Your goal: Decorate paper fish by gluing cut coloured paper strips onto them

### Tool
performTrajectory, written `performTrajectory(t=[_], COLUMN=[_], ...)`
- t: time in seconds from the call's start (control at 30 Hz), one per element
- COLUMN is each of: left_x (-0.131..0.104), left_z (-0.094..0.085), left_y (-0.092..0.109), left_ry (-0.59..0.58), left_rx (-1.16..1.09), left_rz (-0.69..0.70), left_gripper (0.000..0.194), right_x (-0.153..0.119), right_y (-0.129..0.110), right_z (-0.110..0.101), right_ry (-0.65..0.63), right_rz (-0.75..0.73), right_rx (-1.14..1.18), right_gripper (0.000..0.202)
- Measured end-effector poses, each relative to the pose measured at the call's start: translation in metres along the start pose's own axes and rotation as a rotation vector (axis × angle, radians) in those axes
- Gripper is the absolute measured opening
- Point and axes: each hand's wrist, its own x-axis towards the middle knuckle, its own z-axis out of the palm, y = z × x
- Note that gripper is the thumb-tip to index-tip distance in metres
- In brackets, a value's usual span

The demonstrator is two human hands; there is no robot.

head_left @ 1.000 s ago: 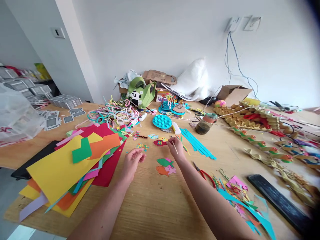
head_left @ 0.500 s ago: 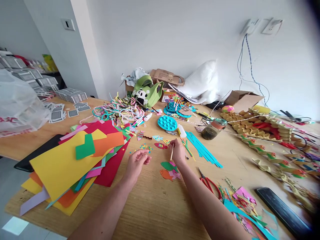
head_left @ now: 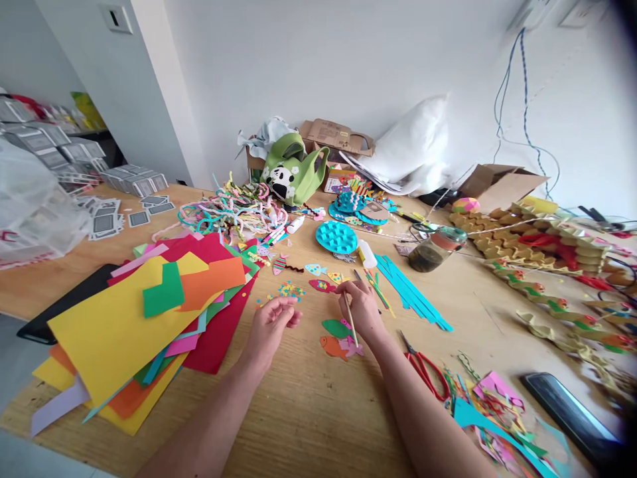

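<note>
Clamps a thin pale wooden stick [head_left: 351,320] in the right hand [head_left: 363,309] near green, orange and pink paper fish [head_left: 335,346] on the light-brown wooden surface [head_left: 318,415], half-curls the left hand [head_left: 269,325], cannot tell if closed

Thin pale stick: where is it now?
In the head view, just right of centre: the thin pale stick is held in the right hand, its free end showing over the pink paper fish.

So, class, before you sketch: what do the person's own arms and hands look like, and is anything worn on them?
The left forearm and right forearm are bare, with no sleeves in view. The left hand and right hand are ungloved; no watch or bracelet shows at either wrist.
</note>
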Motion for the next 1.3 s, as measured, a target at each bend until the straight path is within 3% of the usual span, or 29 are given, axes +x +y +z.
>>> performTrajectory(t=[0.47, 0.63, 0.9, 1.3], left_x=[-0.0020, -0.0007, -0.0023, -0.0044], left_z=[0.0020, 0.0009, 0.0013, 0.0024], left_y=[-0.0013, -0.0031, -0.0011, 0.0019], left_ry=[-0.006, -0.011, -0.022, -0.029], left_rx=[0.010, 0.009, 0.009, 0.024], left_rz=[-0.051, -0.056, -0.063, -0.052], left_gripper=[0.028, 0.028, 0.029, 0.027], right_x=[-0.0025, -0.0037, -0.0043, -0.0040], right_y=[-0.0062, -0.0067, -0.0046, -0.0076], right_z=[0.0007, 0.0024, 0.0067, 0.0057], right_ry=[-0.041, 0.001, -0.081, -0.080], right_rz=[-0.063, -0.091, -0.142, -0.165], right_rx=[0.079, 0.085, 0.039, 0.078], right_gripper=[0.020, 0.021, 0.024, 0.020])
